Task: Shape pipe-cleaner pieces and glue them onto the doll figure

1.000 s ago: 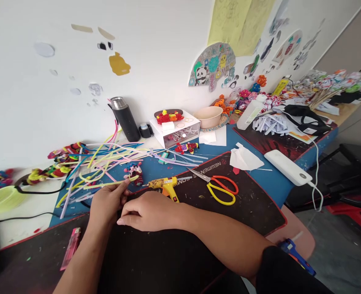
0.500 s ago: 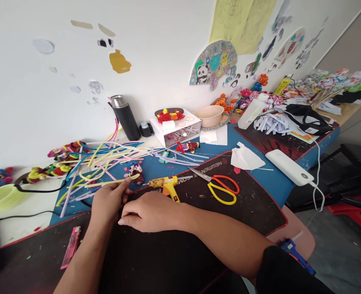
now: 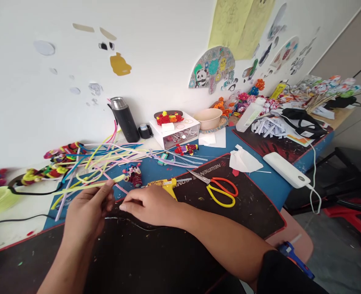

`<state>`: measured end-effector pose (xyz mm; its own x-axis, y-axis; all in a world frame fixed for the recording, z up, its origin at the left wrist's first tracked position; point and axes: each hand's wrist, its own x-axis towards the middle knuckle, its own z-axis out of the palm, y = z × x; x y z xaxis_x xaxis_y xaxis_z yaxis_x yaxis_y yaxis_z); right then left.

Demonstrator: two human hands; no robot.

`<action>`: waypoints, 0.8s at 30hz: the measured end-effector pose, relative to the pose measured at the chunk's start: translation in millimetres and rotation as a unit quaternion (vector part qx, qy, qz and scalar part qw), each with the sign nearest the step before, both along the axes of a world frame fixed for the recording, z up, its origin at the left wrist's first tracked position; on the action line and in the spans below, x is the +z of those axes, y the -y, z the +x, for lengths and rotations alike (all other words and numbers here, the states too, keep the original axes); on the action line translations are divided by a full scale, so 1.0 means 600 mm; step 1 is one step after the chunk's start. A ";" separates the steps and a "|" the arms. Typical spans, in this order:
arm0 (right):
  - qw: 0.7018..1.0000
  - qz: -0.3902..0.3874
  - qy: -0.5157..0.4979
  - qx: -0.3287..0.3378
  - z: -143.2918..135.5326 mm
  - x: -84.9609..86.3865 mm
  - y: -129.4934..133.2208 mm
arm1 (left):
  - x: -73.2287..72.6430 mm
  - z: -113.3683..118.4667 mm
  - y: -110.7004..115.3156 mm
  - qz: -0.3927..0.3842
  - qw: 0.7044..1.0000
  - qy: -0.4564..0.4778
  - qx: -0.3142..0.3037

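Observation:
My left hand [image 3: 90, 204] pinches a pale yellow pipe cleaner [image 3: 76, 188] between thumb and fingers; its long end runs left and its doubled tip points right. Just beyond that tip lies a small red-and-blue fuzzy doll [image 3: 134, 174]. My right hand [image 3: 151, 205] is closed, thumb against curled fingers; whatever it may hold is hidden. Behind it lies a yellow hot glue gun [image 3: 169, 185], partly covered by the hand. Scissors [image 3: 218, 190] with orange and yellow handles rest open on the dark mat [image 3: 198, 245], right of the glue gun.
Loose pipe cleaners [image 3: 103, 157] spread behind my left hand. A black thermos [image 3: 125, 120], a white drawer box [image 3: 176, 130] and a beige bowl [image 3: 207, 118] stand by the wall. A white power bank [image 3: 286, 169] with a cable lies at right.
My left hand has drawn back left with the pipe cleaner, whose doubled tip now shows. My right hand stays nearly in place. The pink lighter is out of sight; a thin pale line shows on the mat.

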<state>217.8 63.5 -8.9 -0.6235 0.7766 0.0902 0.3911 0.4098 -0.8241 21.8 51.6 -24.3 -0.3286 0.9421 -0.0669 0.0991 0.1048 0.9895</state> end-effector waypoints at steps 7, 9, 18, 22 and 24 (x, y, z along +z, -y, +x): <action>0.978 -0.139 -0.131 -0.085 0.008 -0.001 -0.012 | 0.050 -0.006 0.023 0.018 0.998 0.051 -0.009; 0.972 -0.151 -0.161 -0.084 0.009 -0.008 -0.014 | 0.057 0.000 0.026 0.010 0.999 0.029 -0.025; 0.975 -0.116 -0.171 -0.087 0.009 -0.009 -0.017 | 0.055 0.017 0.030 -0.021 0.998 -0.008 -0.056; 0.979 -0.090 -0.158 -0.094 0.011 -0.006 -0.019 | 0.047 0.013 0.031 -0.007 0.998 0.027 -0.049; 0.981 -0.088 -0.149 -0.090 0.011 -0.006 -0.019 | 0.041 0.008 0.031 -0.009 0.998 0.049 -0.045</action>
